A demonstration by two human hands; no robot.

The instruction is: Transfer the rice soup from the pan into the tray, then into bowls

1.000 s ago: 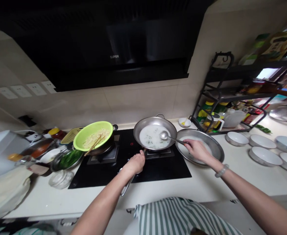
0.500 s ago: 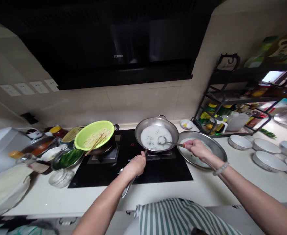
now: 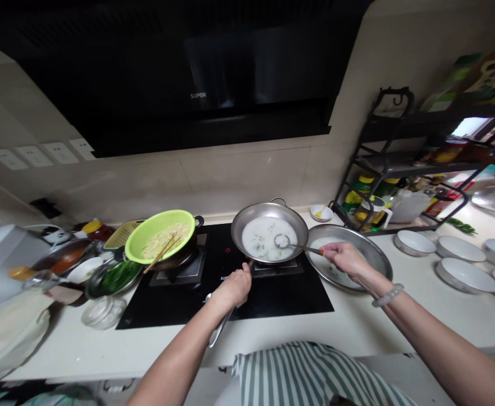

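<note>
My left hand [image 3: 235,286] is wrapped around the handle of a metal frying pan [image 3: 241,223] on the right burner. White liquid with green bits [image 3: 264,239] fills the pan's bottom. A ladle [image 3: 300,247] is in the grip of my right hand [image 3: 344,260]; its round bowl sits in the liquid near the pan's right side. Under my right hand stands a wide metal basin [image 3: 374,259] holding more white liquid, partly hidden by the hand. Below my left hand, a metal utensil [image 3: 220,331] lies at the stove's front edge.
On the left burner, a lime-green basin [image 3: 134,242] with shredded food and chopsticks [image 3: 160,254] rests on a dark pot. A glass jar [image 3: 104,313] and a bowl of greens [image 3: 118,277] stand left. Several white bowls [image 3: 466,275] and a black rack [image 3: 383,163] are right. A range hood [image 3: 167,84] hangs above.
The ladle and my right hand have shifted slightly right within the pan. My left hand keeps its hold on the handle. The camera view has turned a little.
</note>
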